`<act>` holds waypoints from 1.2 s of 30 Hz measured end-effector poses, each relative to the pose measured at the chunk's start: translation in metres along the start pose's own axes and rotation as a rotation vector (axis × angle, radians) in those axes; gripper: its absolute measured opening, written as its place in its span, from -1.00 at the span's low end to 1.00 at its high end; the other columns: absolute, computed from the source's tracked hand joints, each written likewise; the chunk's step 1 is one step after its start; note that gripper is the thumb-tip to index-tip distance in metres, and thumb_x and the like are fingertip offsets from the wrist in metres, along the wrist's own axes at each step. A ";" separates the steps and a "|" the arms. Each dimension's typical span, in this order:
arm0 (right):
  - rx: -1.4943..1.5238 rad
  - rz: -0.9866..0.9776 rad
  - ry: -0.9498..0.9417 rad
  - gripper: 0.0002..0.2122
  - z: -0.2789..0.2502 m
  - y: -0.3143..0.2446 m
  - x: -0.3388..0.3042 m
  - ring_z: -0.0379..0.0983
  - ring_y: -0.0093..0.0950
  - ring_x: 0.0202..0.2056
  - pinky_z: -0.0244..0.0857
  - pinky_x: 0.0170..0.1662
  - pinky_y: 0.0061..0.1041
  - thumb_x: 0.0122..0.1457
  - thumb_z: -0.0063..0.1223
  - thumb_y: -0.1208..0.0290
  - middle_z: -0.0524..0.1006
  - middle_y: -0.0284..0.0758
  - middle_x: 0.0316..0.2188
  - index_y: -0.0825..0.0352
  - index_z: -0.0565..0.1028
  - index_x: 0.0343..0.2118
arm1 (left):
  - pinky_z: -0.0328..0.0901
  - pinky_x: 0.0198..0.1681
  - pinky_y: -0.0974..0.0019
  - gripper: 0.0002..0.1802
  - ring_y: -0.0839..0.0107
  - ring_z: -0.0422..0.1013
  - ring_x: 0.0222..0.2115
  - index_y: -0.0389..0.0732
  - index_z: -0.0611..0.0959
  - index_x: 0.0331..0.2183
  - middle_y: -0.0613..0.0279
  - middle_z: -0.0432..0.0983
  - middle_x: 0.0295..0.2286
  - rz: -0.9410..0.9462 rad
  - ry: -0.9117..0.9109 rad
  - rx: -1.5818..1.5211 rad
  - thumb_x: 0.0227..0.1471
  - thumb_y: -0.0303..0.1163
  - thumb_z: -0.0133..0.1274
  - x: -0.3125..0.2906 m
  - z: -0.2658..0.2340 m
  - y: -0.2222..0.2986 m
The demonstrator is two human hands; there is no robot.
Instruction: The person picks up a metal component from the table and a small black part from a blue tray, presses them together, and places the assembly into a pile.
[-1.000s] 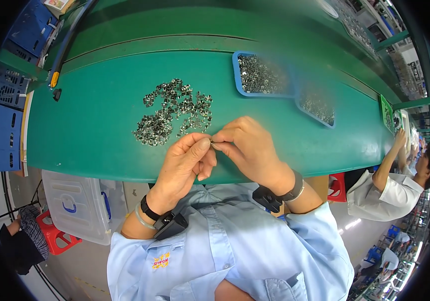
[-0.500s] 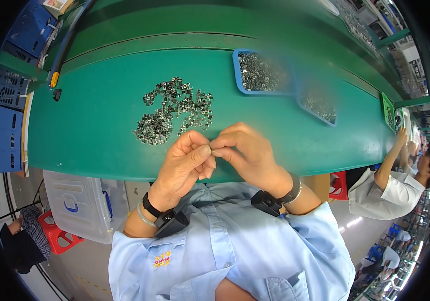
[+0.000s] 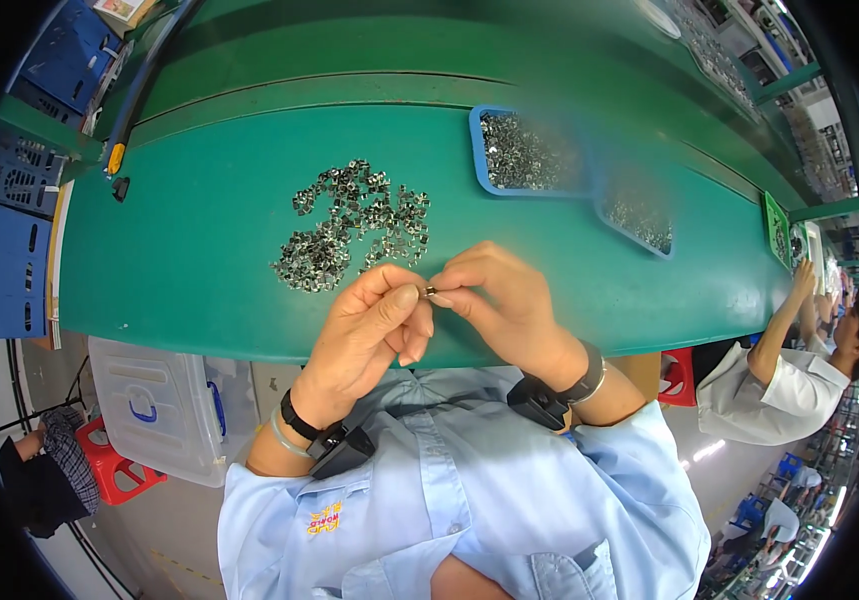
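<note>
Pinching a small metal piece [image 3: 429, 291] between their fingertips, the left hand [image 3: 373, 318] and right hand [image 3: 501, 302] are meeting above the near table [image 3: 179, 265]. Loose metal pieces [image 3: 315, 260] are lying to the far left.

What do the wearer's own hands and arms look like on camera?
The left hand and right hand wear no gloves. Light-blue sleeves stop well short of them. On the left: black band, pale bangle, black boxy device. On the right: dark strap, silvery bangle, another black box.
</note>
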State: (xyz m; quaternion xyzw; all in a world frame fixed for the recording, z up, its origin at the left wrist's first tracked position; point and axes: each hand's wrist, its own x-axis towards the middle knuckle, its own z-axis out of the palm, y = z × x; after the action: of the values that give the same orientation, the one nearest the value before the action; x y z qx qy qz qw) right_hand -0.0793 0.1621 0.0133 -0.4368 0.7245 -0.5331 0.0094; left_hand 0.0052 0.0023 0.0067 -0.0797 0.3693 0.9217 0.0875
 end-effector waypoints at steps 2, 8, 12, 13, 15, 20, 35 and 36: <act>0.143 0.061 0.052 -0.86 0.003 -0.001 -0.002 0.44 -0.45 -0.40 0.31 -0.36 -0.52 -0.04 0.18 0.57 0.50 -0.35 -0.44 0.29 0.48 -0.39 | 0.15 -0.64 0.48 -0.84 0.54 0.29 -0.66 -0.23 0.46 -0.35 0.22 0.44 -0.58 0.008 -0.064 -0.118 0.13 -0.33 -0.03 0.001 -0.001 -0.004; 0.164 0.057 0.046 -0.87 0.004 -0.005 -0.002 0.44 -0.46 -0.40 0.31 -0.36 -0.53 -0.03 0.17 0.57 0.51 -0.35 -0.43 0.29 0.49 -0.39 | 0.12 -0.65 0.45 -0.85 0.51 0.26 -0.67 -0.21 0.45 -0.35 0.22 0.44 -0.58 0.025 -0.076 -0.219 0.12 -0.33 -0.01 0.002 0.002 -0.008; 0.120 0.016 0.036 -0.86 0.003 -0.004 -0.002 0.44 -0.46 -0.41 0.32 -0.38 -0.53 -0.04 0.17 0.58 0.51 -0.35 -0.44 0.29 0.49 -0.38 | 0.12 -0.65 0.45 -0.86 0.51 0.25 -0.68 -0.20 0.45 -0.37 0.24 0.42 -0.61 0.016 -0.069 -0.201 0.11 -0.34 0.00 0.003 0.002 -0.008; 0.097 -0.005 0.031 -0.85 0.002 -0.003 -0.002 0.45 -0.45 -0.41 0.33 -0.39 -0.53 -0.04 0.17 0.58 0.50 -0.36 -0.45 0.29 0.49 -0.38 | 0.12 -0.66 0.46 -0.86 0.52 0.25 -0.69 -0.20 0.45 -0.38 0.24 0.42 -0.62 0.013 -0.073 -0.187 0.11 -0.34 0.00 0.003 0.002 -0.007; 0.075 -0.026 0.025 -0.85 0.002 -0.002 -0.002 0.45 -0.44 -0.42 0.34 -0.40 -0.53 -0.05 0.17 0.58 0.50 -0.36 -0.45 0.29 0.49 -0.37 | 0.13 -0.66 0.46 -0.86 0.53 0.25 -0.69 -0.20 0.44 -0.39 0.25 0.41 -0.63 0.007 -0.080 -0.159 0.11 -0.35 0.01 0.003 0.001 -0.006; 0.051 -0.031 0.014 -0.85 0.001 -0.002 -0.003 0.45 -0.44 -0.42 0.34 -0.40 -0.52 -0.06 0.17 0.57 0.49 -0.37 -0.47 0.28 0.49 -0.38 | 0.13 -0.66 0.47 -0.85 0.55 0.24 -0.70 -0.21 0.44 -0.40 0.26 0.40 -0.64 0.008 -0.043 -0.063 0.11 -0.35 0.00 0.002 0.002 -0.002; -0.307 0.194 0.215 -0.90 -0.063 0.037 0.033 0.45 -0.36 -0.35 0.33 -0.28 -0.45 0.01 0.12 0.48 0.51 -0.28 -0.40 0.34 0.53 -0.39 | 0.12 -0.67 0.49 -0.78 0.54 0.25 -0.70 -0.27 0.45 -0.29 0.25 0.35 -0.64 0.028 0.085 -0.012 0.19 -0.30 -0.15 -0.005 -0.019 -0.001; -0.432 0.155 0.239 -0.90 -0.070 0.048 0.040 0.45 -0.38 -0.40 0.34 -0.32 -0.49 0.00 0.13 0.51 0.50 -0.30 -0.43 0.33 0.51 -0.39 | 0.12 -0.67 0.49 -0.78 0.54 0.25 -0.70 -0.27 0.45 -0.29 0.25 0.35 -0.64 0.029 0.083 -0.014 0.19 -0.30 -0.15 -0.005 -0.021 -0.002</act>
State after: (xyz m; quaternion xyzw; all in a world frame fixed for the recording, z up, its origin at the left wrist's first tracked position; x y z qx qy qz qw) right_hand -0.1674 0.1928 0.0240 -0.3057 0.8488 -0.4116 -0.1289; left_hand 0.0126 -0.0115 -0.0082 -0.1132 0.3673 0.9214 0.0581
